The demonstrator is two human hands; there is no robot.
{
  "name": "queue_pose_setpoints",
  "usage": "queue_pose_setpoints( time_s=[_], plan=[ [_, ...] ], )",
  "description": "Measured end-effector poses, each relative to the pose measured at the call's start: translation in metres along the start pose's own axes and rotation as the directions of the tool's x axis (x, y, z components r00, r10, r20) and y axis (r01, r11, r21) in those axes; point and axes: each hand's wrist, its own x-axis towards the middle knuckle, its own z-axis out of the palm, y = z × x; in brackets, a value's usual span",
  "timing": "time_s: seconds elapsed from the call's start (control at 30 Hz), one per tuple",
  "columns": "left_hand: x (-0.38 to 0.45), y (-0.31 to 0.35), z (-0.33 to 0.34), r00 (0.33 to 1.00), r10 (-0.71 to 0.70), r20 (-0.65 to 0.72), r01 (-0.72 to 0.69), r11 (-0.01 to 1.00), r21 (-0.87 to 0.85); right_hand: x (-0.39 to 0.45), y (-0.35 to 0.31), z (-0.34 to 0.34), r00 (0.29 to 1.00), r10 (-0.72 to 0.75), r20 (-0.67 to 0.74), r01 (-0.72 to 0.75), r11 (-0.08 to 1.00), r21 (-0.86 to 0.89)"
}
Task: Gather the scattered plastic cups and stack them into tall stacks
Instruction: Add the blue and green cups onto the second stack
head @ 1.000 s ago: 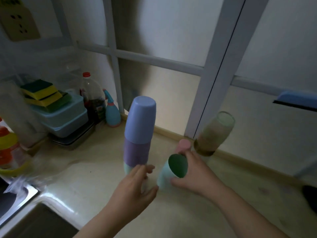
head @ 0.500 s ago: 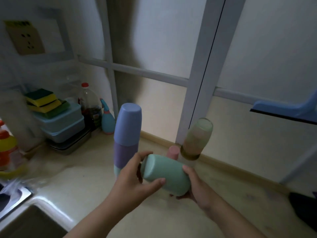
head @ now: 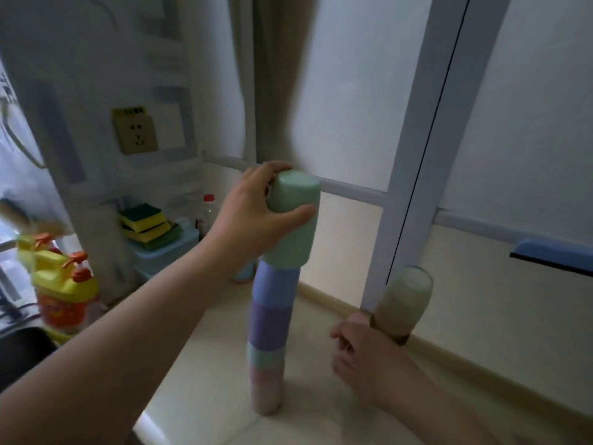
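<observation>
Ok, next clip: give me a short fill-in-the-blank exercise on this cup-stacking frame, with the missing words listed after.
1. The left hand grips a mint green cup held upside ____.
2. That cup sits at the top of the cup stack, directly over a ____ cup.
3. The right hand is near a translucent cup to the ____ of the stack.
4. Behind the left arm, yellow-and-green ____ lie on a blue container.

Missing words: down; blue; right; sponges

I'm standing at a home kitchen counter: sponges are sitting on plastic tubs left of the cup stack, detergent bottles further left, a wall socket above them.
</observation>
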Motion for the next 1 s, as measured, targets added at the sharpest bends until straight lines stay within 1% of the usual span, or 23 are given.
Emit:
queue_pose_setpoints(
  time_s=[0.07,0.13,0.23,0.3,0.47,0.57,0.7,0.9,1.0],
  plan=[
    [0.010,-0.012,0.007,1.000,-0.024,0.009,0.024,1.000,0.012,0.004,-0.002,-0.001,1.000,-0.026,-0.009,0.025,0.998,-0.052],
    [0.014,-0.024,0.014,1.000,-0.029,0.009,0.029,1.000,0.007,0.007,-0.005,-0.002,1.000,-0.017,-0.002,0.017,0.995,-0.094],
    [0.016,-0.037,0.024,1.000,-0.007,0.007,0.006,0.999,0.039,0.009,-0.005,-0.002,1.000,-0.010,0.003,0.010,0.994,-0.107],
    [0.017,-0.046,0.030,0.999,-0.012,0.032,0.010,0.997,0.071,0.008,-0.004,-0.002,1.000,0.007,0.022,-0.005,0.994,-0.111],
    [0.012,-0.070,0.039,0.988,-0.125,0.091,0.118,0.990,0.076,0.006,-0.002,-0.004,0.995,0.057,0.076,-0.049,0.994,-0.101],
    [0.005,-0.081,0.041,0.984,-0.158,0.087,0.154,0.987,0.051,0.008,-0.002,-0.002,0.992,0.091,0.089,-0.082,0.992,-0.098],
    [0.004,-0.085,0.037,0.989,-0.104,0.108,0.095,0.992,0.087,0.015,0.000,0.008,0.986,0.130,0.101,-0.116,0.984,-0.134],
    [0.006,-0.102,0.025,0.985,-0.059,0.161,0.060,0.998,-0.002,0.032,0.006,0.028,0.972,0.192,0.135,-0.169,0.972,-0.160],
    [0.005,-0.115,0.024,0.991,-0.021,0.134,0.028,0.999,-0.044,0.043,0.009,0.041,0.967,0.211,0.144,-0.184,0.966,-0.182]
  ],
)
